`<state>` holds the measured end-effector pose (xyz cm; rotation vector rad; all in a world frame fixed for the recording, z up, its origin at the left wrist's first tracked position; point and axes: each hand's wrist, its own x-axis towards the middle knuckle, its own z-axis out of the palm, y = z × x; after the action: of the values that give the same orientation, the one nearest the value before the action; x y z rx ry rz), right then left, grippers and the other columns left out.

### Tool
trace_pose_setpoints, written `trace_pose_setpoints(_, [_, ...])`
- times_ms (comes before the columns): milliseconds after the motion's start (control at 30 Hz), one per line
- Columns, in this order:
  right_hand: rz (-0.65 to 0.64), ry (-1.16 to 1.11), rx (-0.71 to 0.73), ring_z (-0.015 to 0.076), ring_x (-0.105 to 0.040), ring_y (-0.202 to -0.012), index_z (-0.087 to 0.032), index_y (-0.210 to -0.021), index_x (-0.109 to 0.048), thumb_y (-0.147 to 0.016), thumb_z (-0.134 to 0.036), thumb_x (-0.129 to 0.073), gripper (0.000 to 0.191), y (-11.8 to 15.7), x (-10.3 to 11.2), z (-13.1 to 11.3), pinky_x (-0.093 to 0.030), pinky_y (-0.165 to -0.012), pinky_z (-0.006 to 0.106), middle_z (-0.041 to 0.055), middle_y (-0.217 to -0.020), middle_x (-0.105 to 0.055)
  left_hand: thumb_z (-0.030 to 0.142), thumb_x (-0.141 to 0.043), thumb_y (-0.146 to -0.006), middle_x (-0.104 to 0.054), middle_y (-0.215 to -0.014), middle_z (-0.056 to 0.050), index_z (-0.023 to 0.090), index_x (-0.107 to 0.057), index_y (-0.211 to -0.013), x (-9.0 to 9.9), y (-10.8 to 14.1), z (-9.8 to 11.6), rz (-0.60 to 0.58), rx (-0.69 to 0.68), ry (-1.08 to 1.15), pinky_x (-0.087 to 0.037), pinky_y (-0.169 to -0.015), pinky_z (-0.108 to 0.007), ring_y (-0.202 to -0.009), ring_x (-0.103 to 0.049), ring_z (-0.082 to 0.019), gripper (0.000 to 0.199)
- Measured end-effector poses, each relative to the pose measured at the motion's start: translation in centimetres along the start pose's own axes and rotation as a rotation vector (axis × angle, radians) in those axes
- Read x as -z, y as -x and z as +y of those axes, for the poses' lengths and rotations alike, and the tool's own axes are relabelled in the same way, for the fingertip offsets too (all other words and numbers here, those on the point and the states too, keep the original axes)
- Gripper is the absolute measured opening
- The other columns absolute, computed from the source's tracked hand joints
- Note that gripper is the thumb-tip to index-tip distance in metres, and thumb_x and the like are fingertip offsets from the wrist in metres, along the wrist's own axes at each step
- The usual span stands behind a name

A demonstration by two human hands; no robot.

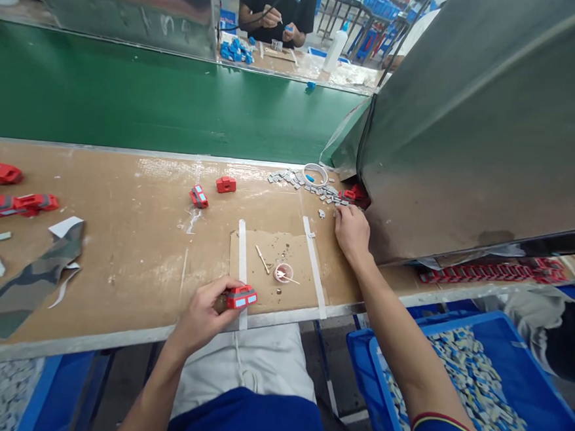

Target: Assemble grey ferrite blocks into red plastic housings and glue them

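Observation:
My left hand (206, 315) is closed around a red toy vehicle (241, 297) with pale blue windows and a grey band, at the table's front edge. My right hand (352, 232) reaches to the near edge of a heap of small flat grey pieces (326, 192). Its fingers are bent together; whatever may be between the fingertips is too small to make out. Between the hands, a small cup (283, 273) with pinkish contents and a stick in it stands on a taped cardboard sheet (257, 299). A pale thin stick (263, 260) lies beside it.
Two red toy parts (199, 197) lie mid-table, and more red toys (15, 204) at the left. A white tape ring (314, 175) rests on the grey pieces. A metal panel (470, 136) rises at the right. Below it is a blue crate (510, 343). A co-worker (277, 11) sits opposite.

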<state>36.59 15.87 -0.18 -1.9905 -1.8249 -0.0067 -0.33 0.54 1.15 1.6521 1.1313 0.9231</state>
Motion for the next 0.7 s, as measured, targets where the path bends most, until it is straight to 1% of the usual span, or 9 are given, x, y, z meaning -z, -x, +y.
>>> trace_pose_setpoints(100, [-0.018, -0.089, 0.015, 0.0271, -0.068, -0.096, -0.011, -0.117, -0.072, -0.1, -0.021, -0.046, 0.033, 1.9, 1.4, 0.3, -0.054, -0.087, 0.039, 0.0181, -0.112, -0.073, 0.022, -0.072, -0.089, -0.083, -0.1, -0.008, 0.02, -0.074, -0.102, -0.1, 0.0, 0.0, 0.011, -0.007, 0.011, -0.062, -0.075, -0.027, -0.088, -0.078, -0.021, 0.014])
trace_pose_setpoints(167, [-0.053, -0.148, 0.031, 0.0231, -0.068, -0.085, -0.014, -0.113, -0.074, -0.1, -0.025, -0.049, 0.03, 3.5, 2.6, 0.4, -0.055, -0.08, 0.035, 0.0132, -0.104, -0.075, 0.022, -0.072, -0.089, -0.082, -0.099, -0.008, 0.02, -0.075, -0.103, -0.1, 0.0, 0.0, 0.02, -0.013, 0.036, -0.062, -0.071, -0.026, -0.086, -0.078, -0.021, 0.014])
trace_pose_setpoints(233, [-0.119, -0.194, 0.074, 0.0209, -0.066, -0.078, -0.017, -0.107, -0.077, -0.099, -0.029, -0.053, 0.028, 5.2, 3.8, 0.5, -0.054, -0.074, 0.033, 0.0092, -0.096, -0.073, 0.022, -0.072, -0.089, -0.082, -0.098, -0.007, 0.02, -0.075, -0.103, -0.2, 0.0, -0.1, 0.022, -0.017, 0.054, -0.062, -0.068, -0.025, -0.084, -0.077, -0.021, 0.015])
trace_pose_setpoints(300, [-0.207, -0.202, 0.136, 0.0212, -0.065, -0.077, -0.019, -0.102, -0.08, -0.098, -0.027, -0.054, 0.027, 6.7, 4.9, 0.4, -0.053, -0.074, 0.033, 0.0078, -0.091, -0.069, 0.021, -0.071, -0.088, -0.082, -0.098, -0.007, 0.02, -0.076, -0.103, -0.2, 0.0, -0.2, 0.021, -0.016, 0.06, -0.062, -0.067, -0.025, -0.083, -0.077, -0.02, 0.016])
trace_pose_setpoints(367, [-0.298, -0.161, 0.179, 0.0227, -0.065, -0.08, -0.021, -0.101, -0.082, -0.098, -0.022, -0.054, 0.028, 7.7, 5.6, 0.3, -0.052, -0.075, 0.034, 0.0081, -0.088, -0.066, 0.02, -0.071, -0.088, -0.081, -0.099, -0.008, 0.02, -0.076, -0.104, -0.2, 0.0, -0.3, 0.021, -0.012, 0.063, -0.062, -0.068, -0.026, -0.084, -0.077, -0.021, 0.017])
trace_pose_setpoints(433, [-0.352, -0.105, 0.177, 0.0239, -0.066, -0.082, -0.022, -0.103, -0.081, -0.093, -0.016, -0.058, 0.026, 8.2, 5.7, 0.1, -0.051, -0.076, 0.034, 0.0085, -0.089, -0.067, 0.021, -0.071, -0.089, -0.081, -0.099, -0.008, 0.02, -0.076, -0.105, -0.2, 0.0, -0.4, 0.023, -0.008, 0.064, -0.062, -0.07, -0.026, -0.085, -0.077, -0.021, 0.017])
trace_pose_setpoints(533, [-0.359, -0.089, 0.144, 0.0246, -0.068, -0.079, -0.021, -0.109, -0.079, -0.084, -0.009, -0.065, 0.03, 8.5, 4.9, -0.6, -0.05, -0.073, 0.034, 0.0075, -0.088, -0.073, 0.022, -0.072, -0.089, -0.081, -0.098, -0.008, 0.02, -0.077, -0.105, -0.2, 0.0, -0.4, 0.022, -0.004, 0.076, -0.062, -0.071, -0.026, -0.086, -0.077, -0.021, 0.017])
trace_pose_setpoints(600, [-0.325, -0.13, 0.136, 0.0245, -0.069, -0.079, -0.02, -0.112, -0.076, -0.085, -0.011, -0.067, 0.029, 8.7, 4.0, -1.1, -0.052, -0.074, 0.035, 0.0065, -0.087, -0.075, 0.023, -0.072, -0.089, -0.081, -0.098, -0.008, 0.019, -0.077, -0.105, -0.2, 0.1, -0.4, 0.03, 0.001, 0.091, -0.062, -0.072, -0.026, -0.086, -0.077, -0.021, 0.017])
trace_pose_setpoints(700, [-0.268, -0.206, 0.132, 0.0232, -0.071, -0.079, -0.019, -0.103, -0.076, -0.093, -0.022, -0.066, 0.014, 9.1, 2.9, -1.5, -0.055, -0.075, 0.035, 0.0064, -0.088, -0.076, 0.023, -0.074, -0.089, -0.082, -0.098, -0.008, 0.019, -0.078, -0.106, -0.1, 0.1, -0.4, 0.038, 0.005, 0.108, -0.063, -0.072, -0.026, -0.086, -0.077, -0.021, 0.019])
